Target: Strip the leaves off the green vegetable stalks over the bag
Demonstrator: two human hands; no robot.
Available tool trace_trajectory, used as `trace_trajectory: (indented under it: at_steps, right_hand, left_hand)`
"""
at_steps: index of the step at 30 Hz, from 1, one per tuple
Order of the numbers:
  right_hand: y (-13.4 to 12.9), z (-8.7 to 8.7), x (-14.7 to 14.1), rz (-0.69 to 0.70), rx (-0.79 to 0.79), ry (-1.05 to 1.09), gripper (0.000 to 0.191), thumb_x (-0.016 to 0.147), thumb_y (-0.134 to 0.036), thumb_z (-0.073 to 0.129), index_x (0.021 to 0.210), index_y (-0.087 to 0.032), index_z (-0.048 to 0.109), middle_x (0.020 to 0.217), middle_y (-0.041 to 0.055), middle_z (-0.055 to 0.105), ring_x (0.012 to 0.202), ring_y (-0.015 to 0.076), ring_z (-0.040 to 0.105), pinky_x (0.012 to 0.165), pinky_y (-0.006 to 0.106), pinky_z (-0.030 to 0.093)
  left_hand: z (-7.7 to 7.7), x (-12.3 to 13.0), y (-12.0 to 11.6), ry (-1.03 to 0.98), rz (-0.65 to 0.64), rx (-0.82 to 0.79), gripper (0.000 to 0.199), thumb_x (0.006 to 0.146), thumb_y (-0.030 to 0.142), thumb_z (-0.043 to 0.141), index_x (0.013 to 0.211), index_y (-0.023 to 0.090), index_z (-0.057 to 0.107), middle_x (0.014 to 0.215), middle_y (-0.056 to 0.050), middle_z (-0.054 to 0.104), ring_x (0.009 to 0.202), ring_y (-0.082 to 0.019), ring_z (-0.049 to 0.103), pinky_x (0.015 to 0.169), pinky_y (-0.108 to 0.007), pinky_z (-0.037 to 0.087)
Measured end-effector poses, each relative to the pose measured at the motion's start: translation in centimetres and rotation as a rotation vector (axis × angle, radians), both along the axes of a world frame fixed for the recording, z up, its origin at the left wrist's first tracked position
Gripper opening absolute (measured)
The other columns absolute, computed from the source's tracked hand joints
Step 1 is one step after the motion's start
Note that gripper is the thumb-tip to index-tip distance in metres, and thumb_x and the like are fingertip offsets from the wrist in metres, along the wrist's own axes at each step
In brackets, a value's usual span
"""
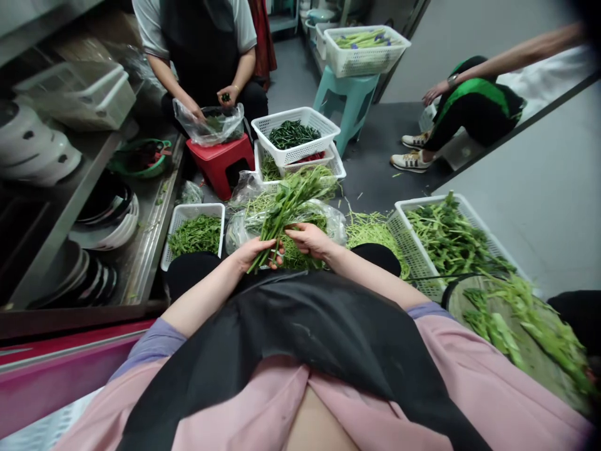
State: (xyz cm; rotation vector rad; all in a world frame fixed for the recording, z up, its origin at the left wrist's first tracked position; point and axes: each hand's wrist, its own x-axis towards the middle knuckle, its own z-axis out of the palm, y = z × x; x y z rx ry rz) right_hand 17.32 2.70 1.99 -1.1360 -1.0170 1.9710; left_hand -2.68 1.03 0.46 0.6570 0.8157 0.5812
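Note:
My left hand (259, 252) is closed around the lower stalks of a bunch of leafy green vegetables (293, 197), whose leaves point up and away to the right. Beside it, my right hand (307, 239) has its thumb and fingers pinched at the bunch's right side, on the stems. Below both hands lies a clear plastic bag (334, 219) with more greens in it. To the left stands a white basket (223, 228) of cut green pieces (195, 233). Pale green trimmings (373, 232) lie heaped to the right of the bag.
A white basket (417, 254) of greens and a round chopping board (474, 294) with stalks are at right. Ahead, stacked baskets (263, 133) hold green and red peppers. A person (201, 56) works at a red stool (213, 160); another sits right. Shelves (154, 250) flank the left.

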Motion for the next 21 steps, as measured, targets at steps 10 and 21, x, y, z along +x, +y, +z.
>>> trace_trajectory:
  at_steps: [10,21]
  right_hand:
    - [-2.1,-0.7,-0.9,-0.133,0.013,-0.068,0.019,0.069,-0.026,0.068,0.078,-0.018,0.054,0.044,-0.0122,0.03,0.038,0.0035,0.021,0.036,0.02,0.016]
    - [-2.4,-0.1,1.3,0.008,-0.025,0.05,0.024,0.066,-0.027,0.067,0.082,-0.018,0.052,0.048,-0.012,0.037,0.035,0.0012,0.019,0.035,0.017,0.013]
  left_hand:
    - [0.5,1.4,-1.5,0.189,0.088,0.083,0.041,0.064,0.028,0.081,0.092,0.014,0.054,0.066,-0.002,0.065,0.049,-0.018,0.064,0.042,-0.027,0.051]
    - [0.6,0.5,-1.0,0.28,0.144,0.12,0.047,0.06,0.033,0.083,0.093,0.012,0.057,0.062,0.002,0.058,0.048,-0.014,0.061,0.04,-0.022,0.044]
